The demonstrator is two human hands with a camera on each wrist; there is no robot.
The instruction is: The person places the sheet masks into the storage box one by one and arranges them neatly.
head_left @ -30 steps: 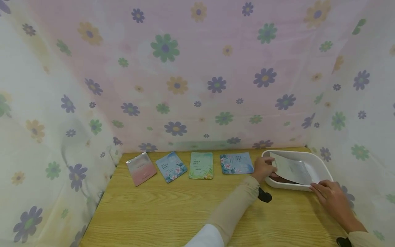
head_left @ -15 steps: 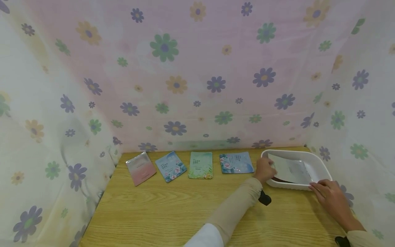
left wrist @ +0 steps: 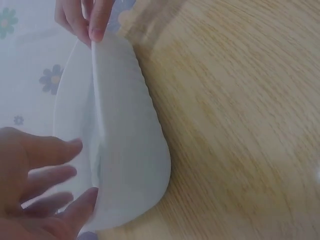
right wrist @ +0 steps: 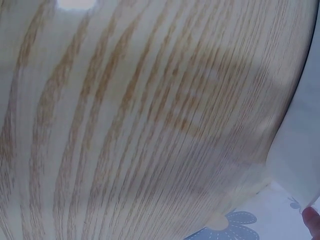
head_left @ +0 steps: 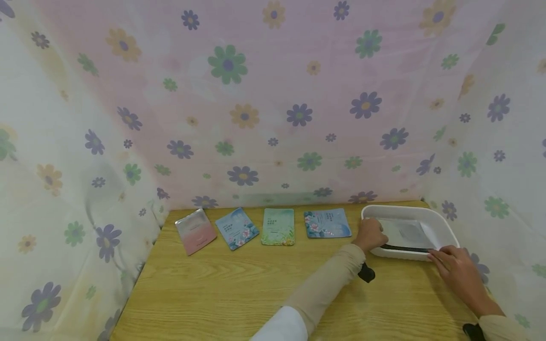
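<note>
The white tray (head_left: 443, 227) stands at the table's back right. In it lies a pale green and silver flat packet (head_left: 401, 229), with a dark strip (head_left: 407, 248) showing along its front side. My left hand (head_left: 370, 235) is over the tray's left end. In the left wrist view that hand's fingers (left wrist: 50, 175) are spread at the tray's rim, with nothing seen between them. My right hand (head_left: 458, 270) pinches the tray's front right rim. Only one of its fingertips (right wrist: 312, 220) shows in the right wrist view. What lies beneath the packet is mostly hidden.
Left of the tray, a row of flat sachets lies along the table's back: a blue floral one (head_left: 327, 223), a green one (head_left: 278, 227), another blue one (head_left: 237, 228) and a pink and silver one (head_left: 196, 232). Flowered cloth (head_left: 264, 94) surrounds the wooden table (head_left: 239, 289).
The packet's raised left end has come down, and it now lies flatter in the tray. My left hand has let go of it and shifted slightly right. My right hand stays on the rim.
</note>
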